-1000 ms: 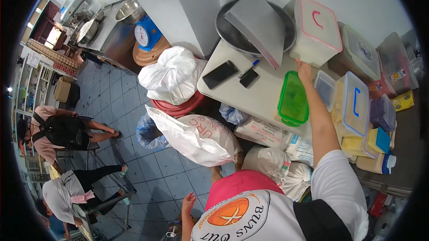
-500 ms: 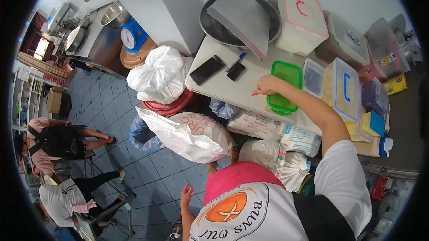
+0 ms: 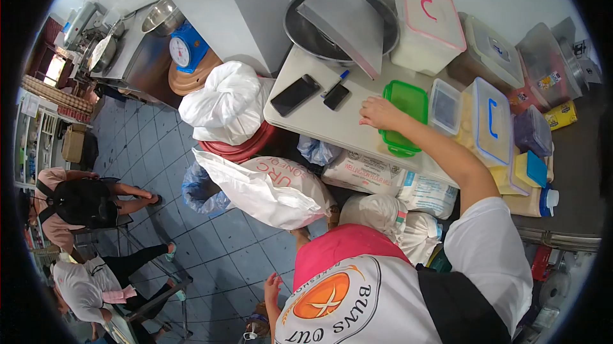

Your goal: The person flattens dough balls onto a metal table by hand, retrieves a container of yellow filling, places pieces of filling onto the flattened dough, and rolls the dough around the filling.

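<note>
My right hand (image 3: 379, 114) is over the pale table (image 3: 306, 124), palm down, its fingers loosely bent and slightly apart with nothing visible in them. Just beside it lies a green-rimmed plastic container (image 3: 408, 104), partly covered by my wrist. Left of the hand are a small black device (image 3: 336, 97), a blue-capped marker (image 3: 343, 76) and a black phone (image 3: 295, 94). Low in the view, my left hand (image 3: 272, 288) hangs beside my shirt and pink apron, empty, fingers apart.
A large metal basin (image 3: 306, 34) with a grey box (image 3: 348, 22) stands behind. Lidded tubs (image 3: 429, 31) line the right. Sacks (image 3: 274, 187) fill the floor by the table. Two people (image 3: 80, 200) sit at the left.
My right hand has come from the pink-lidded tub across the green container to the table in front of the phone side; its fist has loosened. The view has shifted slightly.
</note>
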`<action>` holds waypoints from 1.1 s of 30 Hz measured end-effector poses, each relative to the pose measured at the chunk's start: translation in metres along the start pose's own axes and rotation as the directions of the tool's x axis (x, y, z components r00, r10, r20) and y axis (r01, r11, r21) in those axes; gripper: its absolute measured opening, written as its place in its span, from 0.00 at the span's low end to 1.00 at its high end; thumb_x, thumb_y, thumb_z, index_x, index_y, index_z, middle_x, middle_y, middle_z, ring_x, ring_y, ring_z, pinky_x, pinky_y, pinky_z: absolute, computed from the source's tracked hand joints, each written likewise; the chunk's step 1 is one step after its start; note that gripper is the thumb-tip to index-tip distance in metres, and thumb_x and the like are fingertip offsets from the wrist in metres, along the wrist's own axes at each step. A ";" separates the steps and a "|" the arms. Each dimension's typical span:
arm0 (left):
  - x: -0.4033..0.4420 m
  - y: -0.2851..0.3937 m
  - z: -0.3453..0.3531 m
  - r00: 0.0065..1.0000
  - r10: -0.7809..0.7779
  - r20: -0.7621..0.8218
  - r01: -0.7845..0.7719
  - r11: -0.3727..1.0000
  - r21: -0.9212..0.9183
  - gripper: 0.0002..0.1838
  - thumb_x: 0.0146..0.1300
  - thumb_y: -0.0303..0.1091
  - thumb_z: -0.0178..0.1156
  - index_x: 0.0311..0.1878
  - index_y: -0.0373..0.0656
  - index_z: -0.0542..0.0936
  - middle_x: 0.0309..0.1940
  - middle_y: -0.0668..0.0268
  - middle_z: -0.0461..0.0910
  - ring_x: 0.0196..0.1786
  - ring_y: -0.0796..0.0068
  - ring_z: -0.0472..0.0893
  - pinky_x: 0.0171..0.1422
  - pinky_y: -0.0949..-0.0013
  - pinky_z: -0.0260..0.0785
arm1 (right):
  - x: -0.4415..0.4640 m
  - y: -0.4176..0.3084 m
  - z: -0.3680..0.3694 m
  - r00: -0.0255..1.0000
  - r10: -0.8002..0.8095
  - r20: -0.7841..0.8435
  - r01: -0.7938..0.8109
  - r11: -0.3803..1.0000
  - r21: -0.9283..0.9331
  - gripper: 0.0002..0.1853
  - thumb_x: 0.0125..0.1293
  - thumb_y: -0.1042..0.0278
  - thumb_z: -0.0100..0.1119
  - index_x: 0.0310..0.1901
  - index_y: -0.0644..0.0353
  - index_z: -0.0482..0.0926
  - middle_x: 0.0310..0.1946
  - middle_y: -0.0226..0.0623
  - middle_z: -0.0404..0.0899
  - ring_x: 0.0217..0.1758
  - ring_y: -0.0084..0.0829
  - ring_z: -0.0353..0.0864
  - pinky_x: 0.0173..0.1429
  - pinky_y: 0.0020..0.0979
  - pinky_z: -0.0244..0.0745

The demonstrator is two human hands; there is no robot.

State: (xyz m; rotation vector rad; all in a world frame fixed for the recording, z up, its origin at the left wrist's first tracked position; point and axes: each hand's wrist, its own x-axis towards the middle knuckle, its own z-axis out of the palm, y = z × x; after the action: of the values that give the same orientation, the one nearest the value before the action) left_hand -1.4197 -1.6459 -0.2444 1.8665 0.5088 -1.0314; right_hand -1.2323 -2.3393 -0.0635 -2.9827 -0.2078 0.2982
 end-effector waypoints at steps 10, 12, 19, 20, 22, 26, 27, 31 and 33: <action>0.040 0.009 0.000 0.988 0.099 0.115 -0.084 0.988 -0.131 0.24 0.65 0.37 0.52 0.61 0.37 0.65 0.44 0.57 0.78 0.43 0.72 0.78 0.41 0.71 0.72 | -0.127 -0.062 0.007 0.912 0.373 -0.172 -0.394 0.913 -0.103 0.46 0.51 0.62 0.63 0.70 0.46 0.45 0.68 0.52 0.47 0.70 0.51 0.50 0.66 0.55 0.53; 0.034 0.044 0.001 0.994 0.040 0.098 -0.036 0.998 -0.042 0.24 0.66 0.40 0.52 0.62 0.40 0.65 0.45 0.60 0.78 0.43 0.73 0.78 0.41 0.71 0.71 | -0.134 -0.053 0.010 0.917 0.350 -0.189 -0.373 0.922 -0.103 0.44 0.52 0.66 0.60 0.69 0.48 0.47 0.67 0.53 0.49 0.69 0.52 0.51 0.66 0.54 0.53; 0.052 0.095 -0.002 0.993 0.038 0.112 -0.044 0.998 0.048 0.25 0.65 0.45 0.53 0.63 0.48 0.65 0.47 0.66 0.78 0.46 0.75 0.77 0.43 0.68 0.66 | -0.149 -0.026 -0.005 0.798 0.286 -0.530 -0.390 0.916 -0.094 0.28 0.56 0.72 0.48 0.62 0.59 0.62 0.56 0.53 0.67 0.60 0.47 0.68 0.61 0.43 0.64; 0.059 0.097 -0.002 0.989 0.046 0.141 -0.056 0.996 0.069 0.26 0.65 0.46 0.53 0.63 0.48 0.65 0.47 0.65 0.78 0.46 0.75 0.77 0.43 0.68 0.66 | -0.152 -0.012 -0.011 0.735 0.325 -0.595 -0.402 0.915 0.003 0.25 0.57 0.73 0.46 0.59 0.59 0.65 0.51 0.52 0.72 0.53 0.46 0.72 0.55 0.41 0.68; 0.070 0.098 -0.004 0.980 0.057 0.191 -0.078 0.992 0.102 0.27 0.64 0.46 0.53 0.64 0.47 0.65 0.48 0.65 0.77 0.46 0.75 0.76 0.43 0.67 0.66 | -0.168 0.000 -0.047 0.614 0.551 -0.565 -0.543 0.815 0.204 0.21 0.58 0.75 0.44 0.55 0.59 0.69 0.40 0.52 0.77 0.41 0.45 0.78 0.44 0.41 0.74; 0.068 0.105 0.004 0.984 0.049 0.174 -0.075 0.986 0.147 0.26 0.65 0.45 0.52 0.63 0.46 0.65 0.49 0.64 0.77 0.46 0.75 0.77 0.43 0.68 0.66 | -0.213 0.051 -0.068 0.214 0.741 -0.636 -0.620 0.606 0.498 0.17 0.58 0.75 0.45 0.50 0.59 0.73 0.31 0.56 0.77 0.34 0.53 0.77 0.36 0.46 0.70; 0.063 0.107 0.008 0.984 0.063 0.169 -0.088 0.986 0.144 0.25 0.65 0.45 0.52 0.63 0.45 0.66 0.49 0.65 0.77 0.45 0.75 0.77 0.43 0.68 0.67 | -0.231 0.061 -0.072 0.165 0.757 -0.632 -0.660 0.561 0.500 0.17 0.58 0.74 0.47 0.51 0.60 0.73 0.33 0.57 0.77 0.37 0.52 0.78 0.39 0.43 0.71; 0.082 0.078 -0.002 0.979 0.041 0.201 -0.058 0.995 0.078 0.24 0.65 0.39 0.53 0.63 0.43 0.65 0.44 0.64 0.78 0.42 0.75 0.78 0.40 0.72 0.69 | -0.307 0.114 -0.041 -0.046 0.687 -0.725 -0.551 0.588 0.592 0.16 0.57 0.76 0.49 0.48 0.64 0.74 0.36 0.48 0.79 0.38 0.41 0.80 0.39 0.36 0.72; 0.097 0.056 -0.008 0.975 0.085 0.204 -0.090 0.996 0.014 0.23 0.65 0.36 0.53 0.62 0.41 0.66 0.40 0.63 0.78 0.40 0.75 0.78 0.39 0.74 0.71 | -0.335 0.135 -0.023 -0.225 0.767 -0.601 -0.212 0.564 0.798 0.14 0.57 0.77 0.48 0.45 0.65 0.74 0.31 0.41 0.79 0.34 0.35 0.79 0.36 0.33 0.71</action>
State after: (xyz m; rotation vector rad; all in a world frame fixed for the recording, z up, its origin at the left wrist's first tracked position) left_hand -1.3224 -1.6735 -0.2934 1.7627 0.2931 -1.1570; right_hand -1.5365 -2.5250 0.0008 -1.7971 1.1937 -1.5082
